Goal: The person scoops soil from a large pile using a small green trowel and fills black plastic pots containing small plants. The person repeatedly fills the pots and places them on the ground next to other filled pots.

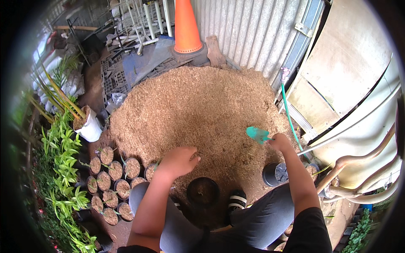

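My right hand [280, 142] grips the handle of a green hand trowel [258, 134], its blade pointing left over a large mound of brown, husk-like planting material [196, 101]. My left hand [181, 162] hangs over the near side of the mound, fingers partly curled; whether it holds anything cannot be told. Between my feet and below my left hand stands a round black pot [202, 192] with some dark material inside. A black pot [271, 174] lies near my right knee, beside a second dark container [281, 172]. Small filled pots [115, 170] holding seedlings stand in rows at my left.
An orange traffic cone [187, 28] and a corrugated metal wall [246, 34] stand behind the mound. A green hose [288, 110] runs down at the right, near curved bare branches [357, 161]. Leafy plants [63, 151] and a white planter bag [90, 128] line the left.
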Demonstrator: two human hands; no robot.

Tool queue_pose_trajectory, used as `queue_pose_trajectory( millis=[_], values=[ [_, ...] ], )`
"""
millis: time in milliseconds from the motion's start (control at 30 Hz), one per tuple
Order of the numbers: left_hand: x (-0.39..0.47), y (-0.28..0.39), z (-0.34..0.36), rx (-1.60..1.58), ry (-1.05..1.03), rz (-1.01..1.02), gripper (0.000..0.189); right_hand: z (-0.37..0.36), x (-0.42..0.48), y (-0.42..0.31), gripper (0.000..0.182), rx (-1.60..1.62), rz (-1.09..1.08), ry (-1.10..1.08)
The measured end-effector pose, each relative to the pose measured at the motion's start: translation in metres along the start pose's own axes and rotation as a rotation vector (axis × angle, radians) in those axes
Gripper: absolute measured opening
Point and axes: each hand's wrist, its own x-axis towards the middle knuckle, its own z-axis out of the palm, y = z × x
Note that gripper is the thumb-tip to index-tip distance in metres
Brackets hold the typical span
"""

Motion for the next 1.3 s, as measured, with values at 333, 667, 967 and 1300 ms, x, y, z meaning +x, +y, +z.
queue_pose_trajectory(
  millis=[333, 667, 967, 1300],
  values=[
    [0.000, -0.043, 0.002, 0.028, -0.098, -0.074, 0.033, 0.061, 0.052, -0.103, 0.029, -0.247, -0.012, -0.091],
    [0.009, -0.075, 0.001, 0.086, -0.124, -0.160, 0.042, 0.068, 0.062, -0.151, 0.035, -0.051, -0.005, -0.065],
    [0.031, -0.077, 0.007, 0.030, -0.197, -0.158, 0.048, 0.077, 0.055, -0.241, 0.050, 0.209, -0.124, -0.158],
    [0.028, -0.078, 0.002, 0.060, -0.177, -0.143, 0.053, -0.014, 0.026, -0.302, 0.045, 0.726, -0.256, 0.220]
  ],
)
